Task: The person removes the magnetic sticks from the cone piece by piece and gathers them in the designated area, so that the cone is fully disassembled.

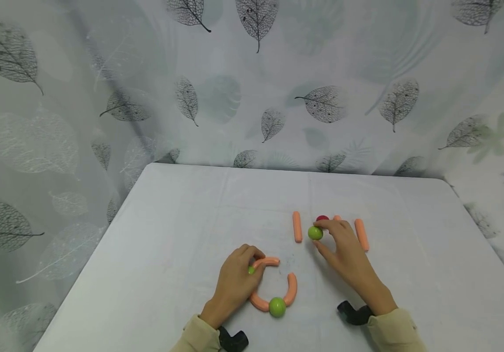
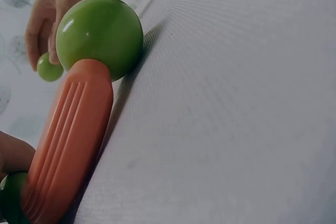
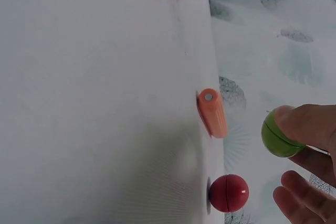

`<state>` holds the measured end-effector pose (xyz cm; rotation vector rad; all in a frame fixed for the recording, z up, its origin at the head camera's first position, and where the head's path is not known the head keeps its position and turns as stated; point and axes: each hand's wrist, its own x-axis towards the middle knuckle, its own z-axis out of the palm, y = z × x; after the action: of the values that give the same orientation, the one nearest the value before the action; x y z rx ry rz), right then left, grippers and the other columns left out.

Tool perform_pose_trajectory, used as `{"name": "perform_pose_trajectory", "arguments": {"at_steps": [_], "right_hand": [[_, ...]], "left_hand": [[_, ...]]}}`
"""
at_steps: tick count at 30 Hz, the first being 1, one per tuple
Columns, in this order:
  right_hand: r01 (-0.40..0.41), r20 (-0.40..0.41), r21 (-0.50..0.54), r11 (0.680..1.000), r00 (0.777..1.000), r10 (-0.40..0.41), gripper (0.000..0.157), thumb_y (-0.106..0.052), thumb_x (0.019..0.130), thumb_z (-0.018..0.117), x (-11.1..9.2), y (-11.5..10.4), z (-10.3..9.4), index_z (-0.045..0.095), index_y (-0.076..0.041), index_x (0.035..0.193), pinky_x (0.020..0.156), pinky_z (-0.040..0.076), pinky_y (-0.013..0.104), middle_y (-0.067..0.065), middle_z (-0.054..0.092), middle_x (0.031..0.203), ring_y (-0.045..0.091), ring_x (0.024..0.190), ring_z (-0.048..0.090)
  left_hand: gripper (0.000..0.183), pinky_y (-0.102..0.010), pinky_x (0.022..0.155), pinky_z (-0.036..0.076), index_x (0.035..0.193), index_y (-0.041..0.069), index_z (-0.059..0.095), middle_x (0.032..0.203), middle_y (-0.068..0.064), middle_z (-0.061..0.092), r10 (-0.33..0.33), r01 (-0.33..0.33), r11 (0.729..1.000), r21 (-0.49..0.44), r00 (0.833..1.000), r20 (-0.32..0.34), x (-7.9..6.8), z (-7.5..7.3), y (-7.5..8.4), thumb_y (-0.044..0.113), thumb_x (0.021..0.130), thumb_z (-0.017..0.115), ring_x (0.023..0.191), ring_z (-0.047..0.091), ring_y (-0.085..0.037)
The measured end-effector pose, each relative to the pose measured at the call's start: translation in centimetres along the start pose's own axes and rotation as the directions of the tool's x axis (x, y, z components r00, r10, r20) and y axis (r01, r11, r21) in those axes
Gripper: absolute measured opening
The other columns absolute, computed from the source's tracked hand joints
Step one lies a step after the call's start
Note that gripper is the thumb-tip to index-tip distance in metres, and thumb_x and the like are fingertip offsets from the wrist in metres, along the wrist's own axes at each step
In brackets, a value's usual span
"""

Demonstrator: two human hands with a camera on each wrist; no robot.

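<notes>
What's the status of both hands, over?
Right hand pinching glossy green ball, aloft. Left hand holding gapped ring of curved orange sticks and green balls. Nothing visible in ring's gap.

Left hand [image 1: 238, 274]: I observe it gripping a partly covered green ball [image 1: 251, 270] on the open ring [image 1: 258, 301].
Ring make-up: curved orange rods [image 1: 292, 289]; near green ball [image 1: 277, 307] uncovered; gap at upper right.
Right hand [image 1: 341, 247]: pinches the upper green ball [image 1: 315, 233] between thumb and fingers.
Red ball [image 1: 322, 218]: partly hidden behind the right hand.
Straight rods [image 1: 297, 227]: one on either side of the right hand; I see a third mostly covered.
Table [image 1: 181, 220]: white; leaf-print curtain [image 1: 234, 63] behind.
</notes>
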<state>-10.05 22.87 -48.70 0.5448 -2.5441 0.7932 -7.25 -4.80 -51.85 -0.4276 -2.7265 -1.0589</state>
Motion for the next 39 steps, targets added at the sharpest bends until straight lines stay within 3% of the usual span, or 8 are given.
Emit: {"name": "perform_pose_trajectory", "arguments": {"at_steps": [4,13,20,29,39], "right_hand": [[-0.022,0.024,-0.031,0.999,0.999,0.023,0.049,-0.004,0.081,0.088,1.2,0.6,0.3,0.066,-0.005,0.124,0.096,0.048,0.047,0.008,0.071,0.109,0.030,0.114,0.055],[-0.069,0.096,-0.070,0.995,0.992,0.076,0.041,-0.012,0.087,0.085,2.9,1.7,1.3,0.068,-0.004,0.124,0.093,0.049,0.047,0.010,0.066,0.097,0.031,0.112,0.055],[-0.082,0.142,-0.088,0.993,0.985,0.094,0.038,-0.013,0.089,0.083,3.2,2.3,2.0,0.068,-0.005,0.123,0.092,0.049,0.051,0.009,0.067,0.098,0.035,0.115,0.056],[-0.058,0.184,-0.141,0.988,0.979,0.083,0.036,-0.015,0.088,0.084,3.4,2.7,2.4,0.071,-0.009,0.122,0.102,0.048,0.059,0.010,0.074,0.113,0.038,0.124,0.057],[-0.037,0.214,-0.188,0.981,0.974,0.078,0.038,-0.017,0.089,0.084,3.6,2.3,2.4,0.072,-0.009,0.124,0.104,0.048,0.061,0.012,0.076,0.115,0.039,0.125,0.059]], "left_hand": [[0.009,-0.022,0.072,0.049,0.098,0.021,0.072,0.095,0.007,0.068,-0.008,0.008,1.000,0.000,1.000,0.004,0.0,0.0,-0.1,0.024,0.093,0.079,0.081,0.057,-0.008],[0.009,-0.022,0.071,0.049,0.097,0.021,0.072,0.094,0.007,0.068,-0.006,0.006,1.000,-0.003,1.000,0.001,0.0,0.2,-0.1,0.025,0.094,0.079,0.081,0.056,-0.008],[0.009,-0.022,0.070,0.049,0.097,0.021,0.072,0.093,0.008,0.068,0.007,-0.007,1.000,0.005,1.000,-0.003,0.0,0.2,-0.1,0.026,0.094,0.079,0.080,0.056,-0.007],[0.012,-0.022,0.071,0.049,0.103,0.019,0.072,0.095,0.007,0.067,-0.012,0.013,1.000,0.014,1.000,-0.005,0.0,0.1,-0.2,0.025,0.094,0.078,0.081,0.056,-0.007],[0.015,-0.021,0.069,0.048,0.106,0.017,0.071,0.093,0.007,0.066,-0.003,0.004,1.000,0.025,0.999,-0.033,0.1,0.3,-0.4,0.022,0.094,0.078,0.079,0.056,-0.007]]}}
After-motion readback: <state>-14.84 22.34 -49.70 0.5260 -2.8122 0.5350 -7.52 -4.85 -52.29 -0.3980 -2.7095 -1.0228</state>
